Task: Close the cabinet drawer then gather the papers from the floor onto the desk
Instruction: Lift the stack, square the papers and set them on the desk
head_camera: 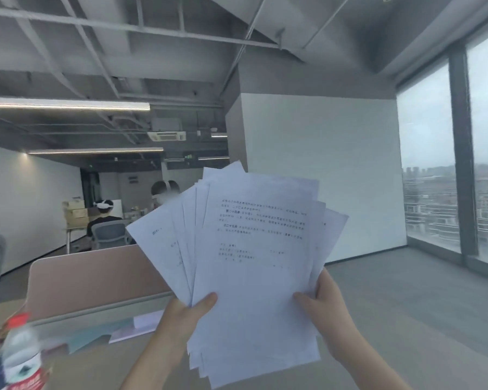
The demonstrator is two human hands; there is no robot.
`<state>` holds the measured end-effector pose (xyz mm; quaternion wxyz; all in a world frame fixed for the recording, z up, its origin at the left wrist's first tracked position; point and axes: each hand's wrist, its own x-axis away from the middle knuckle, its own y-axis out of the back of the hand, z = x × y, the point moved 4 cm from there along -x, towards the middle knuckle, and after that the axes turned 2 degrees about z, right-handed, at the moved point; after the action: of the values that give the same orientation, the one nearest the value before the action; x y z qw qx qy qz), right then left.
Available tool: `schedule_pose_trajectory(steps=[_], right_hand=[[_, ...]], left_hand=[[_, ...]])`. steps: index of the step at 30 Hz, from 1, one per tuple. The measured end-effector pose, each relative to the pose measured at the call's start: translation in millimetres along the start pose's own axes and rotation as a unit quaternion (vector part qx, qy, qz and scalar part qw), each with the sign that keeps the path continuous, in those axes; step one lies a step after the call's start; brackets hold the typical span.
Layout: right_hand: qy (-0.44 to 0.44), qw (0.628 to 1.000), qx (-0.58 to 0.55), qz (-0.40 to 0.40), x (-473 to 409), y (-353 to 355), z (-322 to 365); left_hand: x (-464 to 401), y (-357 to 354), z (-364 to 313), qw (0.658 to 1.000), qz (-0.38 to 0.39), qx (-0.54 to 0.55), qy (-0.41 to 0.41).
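A fanned stack of white printed papers (254, 263) is held upright in front of me, above the desk (102, 358). My left hand (185, 313) grips the stack's lower left edge, thumb on the front sheet. My right hand (326, 308) holds the lower right edge, thumb also on the front. The sheets spread out to the left and right behind the front page. The cabinet drawer and the floor under me are out of view.
A pink partition (90, 280) runs along the desk's far side. A water bottle with a red cap (21, 353) stands at the lower left, with flat sheets (135, 327) behind it. Two people sit at a far table (110, 220). Windows (434, 175) line the right.
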<state>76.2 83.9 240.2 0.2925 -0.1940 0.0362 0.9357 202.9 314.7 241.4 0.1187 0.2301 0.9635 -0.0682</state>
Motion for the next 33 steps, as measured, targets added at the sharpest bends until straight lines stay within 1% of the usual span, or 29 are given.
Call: schedule_pose_trajectory(steps=[4,7,12,17,22,25,29,33], right_hand=[[-0.025,0.999,-0.002,0.020,-3,-45,-31],[-0.027,0.999,0.014,0.038,-12,-68,-50],[-0.008,0.997,0.013,0.075,-38,-88,-81],[-0.004,0.996,-0.014,0.090,-64,-106,-104],[-0.007,0.995,-0.016,0.101,-74,-115,-107],[-0.012,0.994,-0.031,0.102,-78,-114,-103],[-0.002,0.994,-0.053,0.099,-74,-113,-95],[0.021,0.995,-0.045,0.086,-75,-113,-82]], left_hand=[[-5,46,27,1.000,-0.017,-0.011,0.009],[-12,69,50,0.999,-0.033,-0.016,0.013],[-24,88,85,0.997,-0.074,-0.033,0.000],[-39,99,117,0.993,-0.109,-0.024,0.031],[-49,100,114,0.994,-0.095,0.019,0.043],[-53,97,105,0.995,-0.088,0.020,0.034],[-55,91,100,0.994,-0.103,0.002,0.031],[-52,84,86,0.994,-0.111,-0.014,-0.003]])
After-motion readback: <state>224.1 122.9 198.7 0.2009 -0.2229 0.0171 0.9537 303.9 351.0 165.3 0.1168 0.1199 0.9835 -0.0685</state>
